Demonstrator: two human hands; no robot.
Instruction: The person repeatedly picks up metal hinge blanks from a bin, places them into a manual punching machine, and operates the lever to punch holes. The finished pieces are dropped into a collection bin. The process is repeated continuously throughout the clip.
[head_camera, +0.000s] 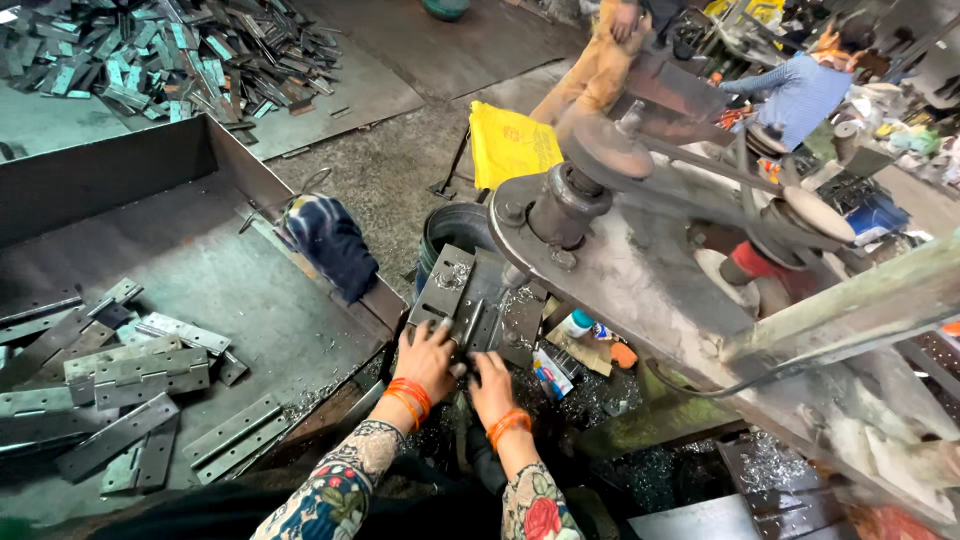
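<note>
Head view looks down on your two hands at the bed of the press machine (640, 250), and every place below is taken from that machine. Your left hand (428, 360) and right hand (492, 382) both rest on a dark metal hinge (470, 325) that lies flat on the plate under the machine's heavy arm. The fingers press down on its near edge rather than wrap it; how firmly they hold, you cannot tell from above, as the fingertips blur into the dark steel. The hinge sits just beyond your knuckles, between the hands and the machine's column. As for progress, my judgement is that the work is well in hand but far from over: to the left of the machine a steel tray (200, 260) holds a scatter of long grey hinges (140, 375), and farther left and beyond it lies a large heap of hinges (170, 55) on the floor. Which lot is finished is not plain. A blue cloth (330, 245) lies on the tray's rim, and a yellow bag (510, 140) sits beyond the machine.
</note>
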